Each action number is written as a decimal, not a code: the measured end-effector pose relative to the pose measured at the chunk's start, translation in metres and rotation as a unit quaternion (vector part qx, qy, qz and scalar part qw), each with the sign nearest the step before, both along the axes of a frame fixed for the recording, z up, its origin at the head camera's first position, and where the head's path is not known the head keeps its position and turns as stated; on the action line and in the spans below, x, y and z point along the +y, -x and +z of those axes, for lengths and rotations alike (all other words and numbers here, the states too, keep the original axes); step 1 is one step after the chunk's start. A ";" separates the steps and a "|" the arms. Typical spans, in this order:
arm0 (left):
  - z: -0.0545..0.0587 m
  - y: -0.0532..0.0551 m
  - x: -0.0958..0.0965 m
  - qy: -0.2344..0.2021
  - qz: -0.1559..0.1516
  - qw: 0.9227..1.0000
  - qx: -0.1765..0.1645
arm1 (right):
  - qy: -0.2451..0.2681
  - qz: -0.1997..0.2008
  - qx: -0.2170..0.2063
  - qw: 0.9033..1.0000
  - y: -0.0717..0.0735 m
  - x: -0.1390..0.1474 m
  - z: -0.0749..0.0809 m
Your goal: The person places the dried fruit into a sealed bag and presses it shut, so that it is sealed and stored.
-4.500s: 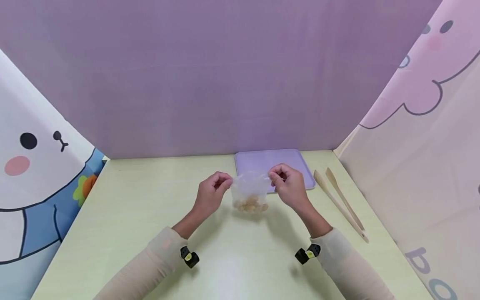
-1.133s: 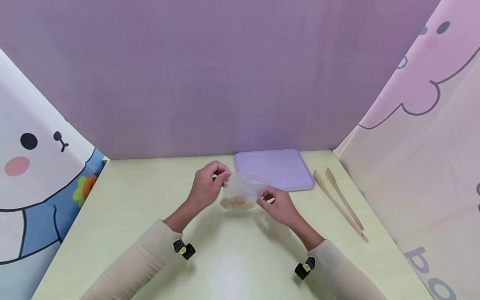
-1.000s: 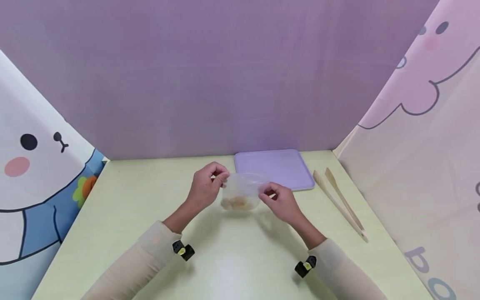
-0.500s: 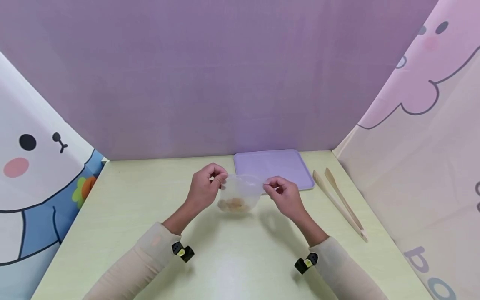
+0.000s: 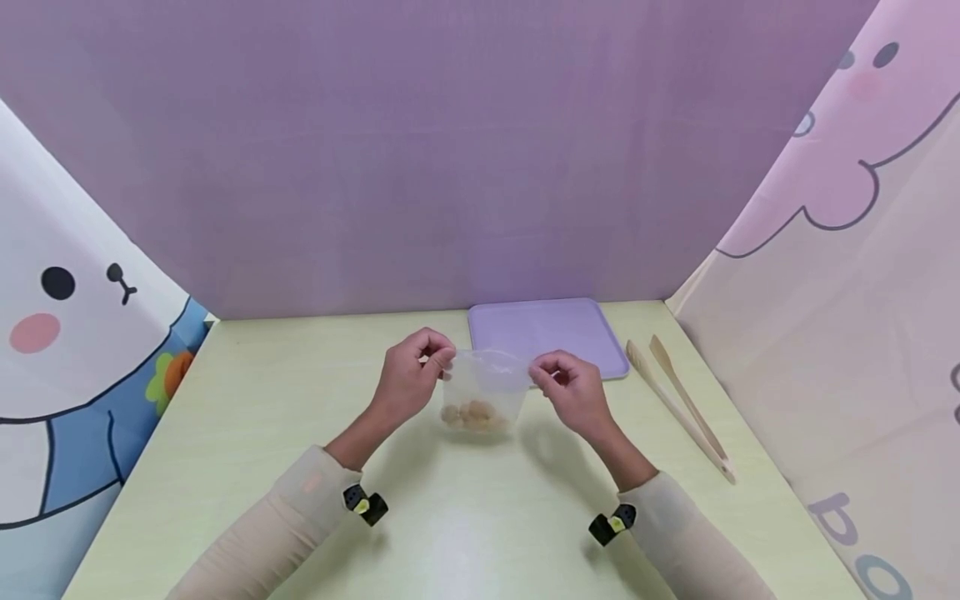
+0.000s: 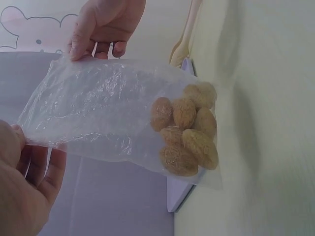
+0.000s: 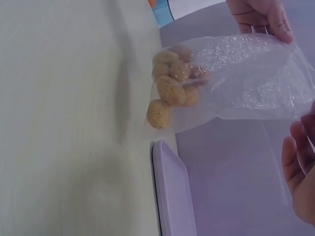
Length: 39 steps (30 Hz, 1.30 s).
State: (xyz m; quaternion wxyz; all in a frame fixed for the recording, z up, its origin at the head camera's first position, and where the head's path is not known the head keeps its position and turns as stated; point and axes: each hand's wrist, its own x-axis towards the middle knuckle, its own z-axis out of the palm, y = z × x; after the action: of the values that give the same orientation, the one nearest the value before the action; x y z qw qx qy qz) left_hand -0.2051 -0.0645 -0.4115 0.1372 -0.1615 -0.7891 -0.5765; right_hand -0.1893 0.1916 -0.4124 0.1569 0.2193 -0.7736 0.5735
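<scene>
A clear plastic bag (image 5: 487, 379) hangs upright above the table between the two hands. Several tan, wrinkled walnuts (image 6: 184, 113) in their shells lie at its bottom. My left hand (image 5: 411, 375) pinches the bag's upper left corner between thumb and forefinger. At the upper right corner, my right hand (image 5: 576, 392) pinches the plastic the same way. In the right wrist view the walnuts (image 7: 171, 91) gather at the closed end, and the right fingertips (image 7: 291, 164) show partly curled beside the bag's top.
Behind the bag lies a lilac tray (image 5: 581, 333) at the table's back edge. To its right is a pair of wooden tongs (image 5: 682, 408). The pale table (image 5: 300, 358) is walled by a purple backdrop (image 5: 375, 167) and printed side panels.
The right hand slid up from the bag's right side to its upper corner, moving slightly right. The bag now hangs wider and straighter, with its walnuts lower. The left hand barely moved.
</scene>
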 end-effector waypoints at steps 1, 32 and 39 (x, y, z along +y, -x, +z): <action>-0.001 0.000 0.000 0.000 0.000 1.000 -0.002 | -0.007 -0.001 0.013 1.000 -0.001 0.000 0.001; -0.009 0.001 -0.001 0.069 -0.058 0.993 -0.080 | -0.019 -0.026 0.019 0.999 -0.005 -0.003 0.012; -0.014 -0.003 0.004 0.101 -0.059 0.992 -0.037 | -0.010 -0.035 0.021 0.999 -0.002 -0.001 0.011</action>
State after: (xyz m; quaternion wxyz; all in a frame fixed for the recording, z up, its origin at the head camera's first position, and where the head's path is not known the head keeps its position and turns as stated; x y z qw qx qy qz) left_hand -0.2025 -0.0605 -0.4255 0.0566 -0.1993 -0.8368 -0.5068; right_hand -0.1872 0.1903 -0.4012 0.1906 0.2054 -0.7830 0.5554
